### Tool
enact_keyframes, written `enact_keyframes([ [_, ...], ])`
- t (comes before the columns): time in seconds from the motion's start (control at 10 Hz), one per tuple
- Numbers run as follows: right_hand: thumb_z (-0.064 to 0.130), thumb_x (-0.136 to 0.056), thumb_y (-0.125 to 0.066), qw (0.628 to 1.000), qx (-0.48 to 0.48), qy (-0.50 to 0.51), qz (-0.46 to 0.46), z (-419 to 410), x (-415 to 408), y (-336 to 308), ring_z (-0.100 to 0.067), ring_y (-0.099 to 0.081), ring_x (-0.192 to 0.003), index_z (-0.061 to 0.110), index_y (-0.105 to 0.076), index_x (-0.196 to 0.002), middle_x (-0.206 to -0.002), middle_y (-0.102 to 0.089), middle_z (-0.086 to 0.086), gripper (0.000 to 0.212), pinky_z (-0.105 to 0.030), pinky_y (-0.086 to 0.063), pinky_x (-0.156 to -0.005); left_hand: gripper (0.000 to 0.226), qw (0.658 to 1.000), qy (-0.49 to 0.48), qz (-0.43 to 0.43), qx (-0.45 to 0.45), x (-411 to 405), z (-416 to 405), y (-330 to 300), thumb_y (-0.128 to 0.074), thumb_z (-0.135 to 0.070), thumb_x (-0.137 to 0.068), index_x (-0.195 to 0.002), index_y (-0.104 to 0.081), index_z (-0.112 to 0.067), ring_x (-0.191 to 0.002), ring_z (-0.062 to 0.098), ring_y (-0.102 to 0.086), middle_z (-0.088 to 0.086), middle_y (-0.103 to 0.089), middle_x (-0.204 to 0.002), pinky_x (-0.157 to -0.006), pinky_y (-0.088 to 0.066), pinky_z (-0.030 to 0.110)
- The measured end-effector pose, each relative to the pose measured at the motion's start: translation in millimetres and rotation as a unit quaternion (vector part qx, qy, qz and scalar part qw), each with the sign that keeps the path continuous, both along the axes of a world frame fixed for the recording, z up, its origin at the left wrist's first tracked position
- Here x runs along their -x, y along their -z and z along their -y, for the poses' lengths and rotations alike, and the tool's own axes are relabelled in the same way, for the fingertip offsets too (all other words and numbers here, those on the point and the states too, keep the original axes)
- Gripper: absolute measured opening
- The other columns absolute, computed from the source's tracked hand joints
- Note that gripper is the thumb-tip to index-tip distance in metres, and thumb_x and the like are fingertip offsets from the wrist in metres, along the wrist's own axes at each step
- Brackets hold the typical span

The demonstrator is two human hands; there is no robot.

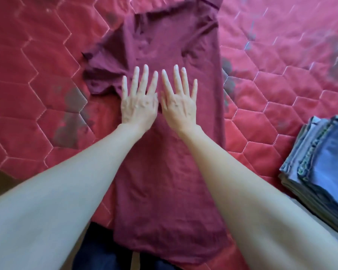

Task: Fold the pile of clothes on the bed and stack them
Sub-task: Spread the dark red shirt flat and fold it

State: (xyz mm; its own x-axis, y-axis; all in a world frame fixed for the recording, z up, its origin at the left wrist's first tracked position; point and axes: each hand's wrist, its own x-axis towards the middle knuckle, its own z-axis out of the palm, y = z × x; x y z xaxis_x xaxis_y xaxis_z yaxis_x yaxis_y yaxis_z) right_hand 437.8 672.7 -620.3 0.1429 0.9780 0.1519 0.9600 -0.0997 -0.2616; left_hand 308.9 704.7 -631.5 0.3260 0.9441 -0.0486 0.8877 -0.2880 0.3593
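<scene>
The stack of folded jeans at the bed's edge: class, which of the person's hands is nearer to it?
Right. The right hand lies flat on the maroon shirt, on the side toward the folded jeans; the left hand lies beside it, farther away.

We see a plain maroon shirt [164, 152] on a red quilt [47, 55] stitched with pale lines in a hexagon pattern and marked with grey-brown blotches. At the right we see folded jeans [324, 168] in faded and mid blue, with yellowish seam stitching.
</scene>
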Motion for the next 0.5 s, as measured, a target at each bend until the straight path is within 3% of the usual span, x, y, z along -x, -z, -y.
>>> enact_keyframes([
  [0.1,0.037,-0.096,-0.032,0.998,0.063,0.001,0.021,-44,-5,21,-0.028,-0.024,-0.146,0.024,-0.039,-0.148,-0.156,-0.031,-0.011,0.054,-0.059,-0.016,-0.115,0.057,0.999,0.019,-0.011,0.036,-5,-40,23,-0.021,-0.04,-0.1,-0.151,-0.028,-0.013,-0.147,0.032,-0.016,0.013,-0.021,-0.159,-0.119,-0.009,0.053],
  [0.2,0.046,-0.099,-0.034,0.99,0.05,-0.1,0.082,-55,-30,47,-0.026,-0.023,-0.147,0.027,-0.037,-0.149,-0.157,-0.03,-0.009,0.053,-0.059,-0.017,-0.115,0.066,0.992,0.071,-0.106,-0.001,8,-71,43,-0.006,-0.048,-0.101,-0.148,-0.035,-0.012,-0.146,0.034,-0.018,0.015,-0.025,-0.157,-0.119,-0.004,0.053],
  [0.3,0.049,-0.1,-0.033,0.991,0.057,-0.072,0.095,-63,-58,56,-0.025,-0.021,-0.148,0.029,-0.034,-0.15,-0.159,-0.027,-0.006,0.054,-0.055,-0.014,-0.118,0.057,0.988,0.095,-0.117,-0.036,17,-86,44,-0.024,-0.044,-0.098,-0.15,-0.032,-0.023,-0.146,0.03,-0.019,0.009,-0.023,-0.159,-0.115,-0.008,0.058],
  [0.4,0.048,-0.099,-0.027,0.991,0.083,0.042,0.093,-62,-66,56,-0.025,-0.015,-0.149,0.03,-0.027,-0.152,-0.161,-0.021,-0.004,0.056,-0.054,-0.011,-0.119,0.057,0.992,0.068,-0.102,-0.029,27,-98,38,-0.03,-0.041,-0.095,-0.151,-0.028,-0.027,-0.147,0.025,-0.017,0.006,-0.019,-0.16,-0.113,-0.01,0.061],
  [0.5,0.047,-0.099,-0.027,0.988,0.101,0.078,0.085,-67,-60,51,-0.028,-0.013,-0.149,0.024,-0.026,-0.153,-0.161,-0.019,-0.01,0.058,-0.056,-0.012,-0.118,0.057,0.993,0.047,-0.106,-0.007,43,-108,37,-0.028,-0.041,-0.097,-0.151,-0.029,-0.024,-0.147,0.024,-0.018,0.007,-0.02,-0.16,-0.113,-0.009,0.062],
])
